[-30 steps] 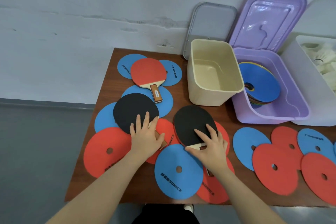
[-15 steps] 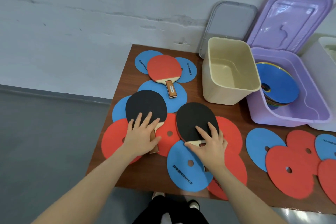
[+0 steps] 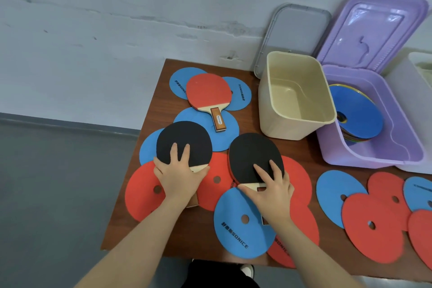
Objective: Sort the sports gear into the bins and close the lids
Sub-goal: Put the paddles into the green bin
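Little has changed over the last second: your head panned left, so the table sits further right in view. Both hands stay where they were. Your left hand (image 3: 181, 176) is laid over the neck of the left black paddle (image 3: 184, 141), two fingers straight on the rubber, thumb at the blade's edge. Your right hand (image 3: 271, 190) sits the same way on the right black paddle (image 3: 253, 155), thumb hooking its wooden neck. Neither paddle looks lifted; whether either grip has actually closed, I cannot tell. So you're at the pickup step, nothing sorted from this pair yet.

Both paddles lie on overlapping red and blue discs (image 3: 243, 224), so expect discs to slide or drag up with them. A third, red paddle (image 3: 207, 93) lies further back on more blue discs.

The cream bin (image 3: 297, 124) is open and empty, probably the paddles' home. Its grey lid (image 3: 297, 28) leans on the wall behind. The purple bin (image 3: 374, 156) already holds stacked discs, lid up. More discs (image 3: 371, 224) cover the right side. Reach path to the cream bin looks unobstructed.
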Demonstrator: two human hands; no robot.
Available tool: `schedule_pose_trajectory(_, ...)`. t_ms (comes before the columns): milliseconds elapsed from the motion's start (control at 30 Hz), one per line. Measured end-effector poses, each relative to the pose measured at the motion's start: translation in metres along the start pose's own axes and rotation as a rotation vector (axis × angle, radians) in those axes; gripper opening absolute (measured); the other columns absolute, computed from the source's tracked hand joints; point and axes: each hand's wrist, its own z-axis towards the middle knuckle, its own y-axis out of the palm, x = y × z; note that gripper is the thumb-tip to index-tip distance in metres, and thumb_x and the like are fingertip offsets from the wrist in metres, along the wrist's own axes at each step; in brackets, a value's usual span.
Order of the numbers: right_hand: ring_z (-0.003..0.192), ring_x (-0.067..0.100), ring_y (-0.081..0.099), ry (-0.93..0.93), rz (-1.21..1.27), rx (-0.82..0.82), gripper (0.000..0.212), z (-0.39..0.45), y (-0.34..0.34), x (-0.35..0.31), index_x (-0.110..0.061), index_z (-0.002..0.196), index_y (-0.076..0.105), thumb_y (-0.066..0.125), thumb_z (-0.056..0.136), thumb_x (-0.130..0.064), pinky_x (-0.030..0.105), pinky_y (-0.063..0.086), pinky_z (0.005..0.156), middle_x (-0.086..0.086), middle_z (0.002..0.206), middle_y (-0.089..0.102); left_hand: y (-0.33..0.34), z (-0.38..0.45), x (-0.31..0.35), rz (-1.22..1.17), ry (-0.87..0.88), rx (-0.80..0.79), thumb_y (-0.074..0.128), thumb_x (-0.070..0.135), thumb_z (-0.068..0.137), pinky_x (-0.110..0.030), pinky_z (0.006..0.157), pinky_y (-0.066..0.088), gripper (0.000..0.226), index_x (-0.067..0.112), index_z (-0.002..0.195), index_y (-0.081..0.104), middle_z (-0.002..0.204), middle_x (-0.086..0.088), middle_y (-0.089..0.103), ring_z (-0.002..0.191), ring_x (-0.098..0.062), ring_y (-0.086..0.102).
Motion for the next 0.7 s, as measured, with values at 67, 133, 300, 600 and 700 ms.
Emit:
schedule_pose_trajectory(67,0.137,0.034,0.019,-0.015,-0.001,0.009,0.072,-0.002,-0.003,0.002,-0.041,0.127,0.052,0.063,0.063,-0.073,0.051,0.020,0.107,-0.002,0.149,0.031,-0.005,0.001,-0.002,-0.027,0.050,0.029,0.056,0.072,0.071,-0.051,0.103,0.025,0.084,0.035,0.142,0.032,0.152,0.002,0.025,0.132,-0.047,0.018)
schedule_pose_trajectory(133,0.137,0.035,0.019,-0.025,0.003,0.012,0.073,-0.004,-0.007,0.002,-0.041,0.128,0.052,0.062,0.063,-0.073,0.052,0.020,0.107,-0.002,0.149,0.031,-0.010,-0.002,0.000,-0.021,0.103,0.039,0.058,0.071,0.070,-0.050,0.103,0.026,0.082,0.034,0.140,0.036,0.150,0.003,0.028,0.132,-0.046,0.019)
schedule_pose_trajectory(300,0.136,0.039,0.021,-0.086,0.005,0.041,0.079,-0.012,-0.021,0.006,-0.039,0.126,0.055,0.047,0.059,-0.081,0.055,0.024,0.105,0.000,0.148,0.035,-0.022,-0.023,0.009,-0.009,0.153,0.093,0.058,0.072,0.068,-0.049,0.104,0.024,0.082,0.035,0.139,0.038,0.150,0.006,0.028,0.133,-0.044,0.017)
schedule_pose_trajectory(600,0.128,0.046,0.034,-0.279,0.017,0.215,0.070,-0.030,-0.091,0.038,-0.035,0.120,0.061,0.050,0.062,-0.073,0.059,0.036,0.094,0.004,0.141,0.045,-0.046,-0.081,0.065,-0.132,0.187,0.217,0.059,0.072,0.067,-0.051,0.106,0.024,0.082,0.036,0.138,0.039,0.149,0.008,0.027,0.134,-0.042,0.015)
schedule_pose_trajectory(700,0.127,0.043,0.036,-0.303,0.036,0.285,0.070,-0.037,-0.125,0.065,-0.035,0.118,0.062,0.051,0.061,-0.075,0.056,0.038,0.091,0.005,0.139,0.046,-0.055,-0.106,0.094,-0.151,0.207,0.260,0.060,0.072,0.066,-0.052,0.108,0.021,0.082,0.037,0.138,0.040,0.149,0.010,0.027,0.135,-0.041,0.014)
